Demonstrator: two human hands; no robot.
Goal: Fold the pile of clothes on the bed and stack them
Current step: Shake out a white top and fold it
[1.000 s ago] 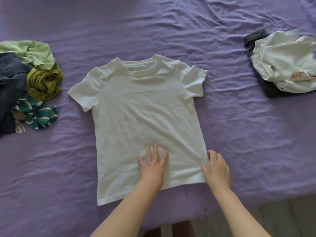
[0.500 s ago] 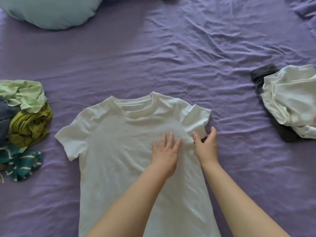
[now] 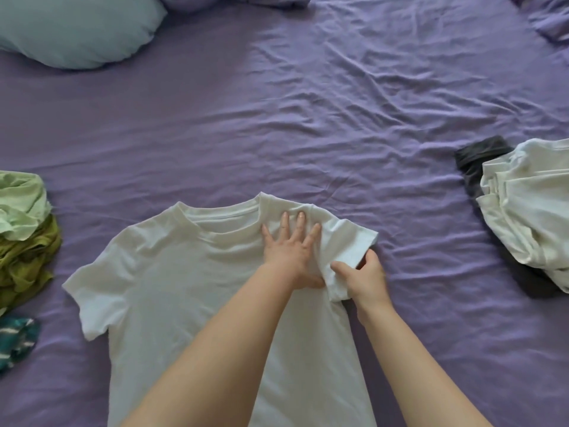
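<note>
Both hands have slid up the white T-shirt (image 3: 172,291) since a moment ago: the left hand (image 3: 292,251), earlier flat on the chest, is now pressed on the shoulder just right of the collar, and the right hand (image 3: 365,280) has taken hold of the right sleeve (image 3: 348,251) and begun to lift its edge.

The shirt lies flat, face up, on the purple bed sheet (image 3: 308,118), its long axis running from near to far, collar at the far end and hem toward the person, past the near edge of view. The left sleeve sticks out flat to the left.

The left hand is spread, fingers straight and apart, palm down on the cloth. The right hand is just beside it, thumb and fingers pinching the sleeve hem.

A heap of unfolded clothes (image 3: 24,235) sits at the left edge; a stack of white and dark clothes (image 3: 529,211) lies to the right. A pale blue pillow (image 3: 77,29) rests at the far left.
</note>
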